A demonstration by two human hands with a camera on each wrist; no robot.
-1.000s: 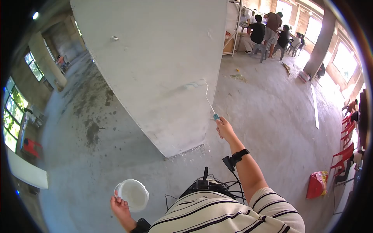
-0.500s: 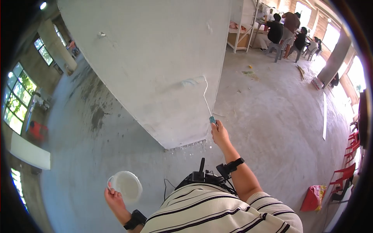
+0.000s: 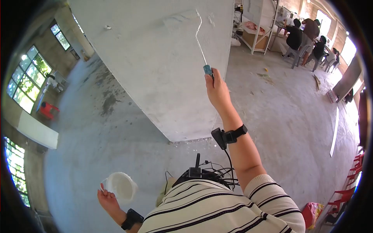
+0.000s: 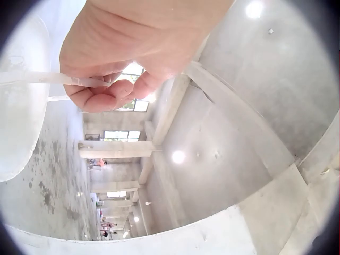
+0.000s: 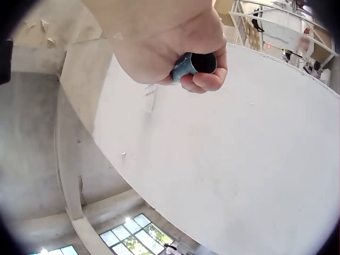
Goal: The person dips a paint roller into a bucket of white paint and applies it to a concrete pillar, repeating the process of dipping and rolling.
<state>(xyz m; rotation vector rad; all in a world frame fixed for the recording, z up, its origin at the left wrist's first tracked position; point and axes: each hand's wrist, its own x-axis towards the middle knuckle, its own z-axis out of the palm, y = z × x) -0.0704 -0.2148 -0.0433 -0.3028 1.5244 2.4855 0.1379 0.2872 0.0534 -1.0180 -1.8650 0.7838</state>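
My right hand (image 3: 218, 91) grips the blue-green handle (image 3: 208, 70) of a paint roller, its arm reaching up. The roller's bent wire frame (image 3: 199, 39) leads to a pale roller sleeve (image 3: 184, 18), which lies against the white face of a square pillar (image 3: 163, 85). In the right wrist view the fingers wrap around the hollow handle end (image 5: 186, 66). Low on the left, my left hand (image 3: 108, 199) holds a white plastic bucket (image 3: 133, 189) by its bail (image 4: 42, 78). In the left wrist view the thumb and fingers pinch that thin white strip.
A grey concrete floor (image 3: 93, 155) surrounds the pillar, with dark stains at left. White shelving (image 3: 268, 31) and several seated people are at the far right. Red chairs (image 3: 344, 196) and a red bag (image 3: 311, 213) stand at lower right. Cables lie near my waist.
My right hand has pushed the roller up the pillar face, from its lower part to well above. My left hand still holds the bucket. The head view has shifted.
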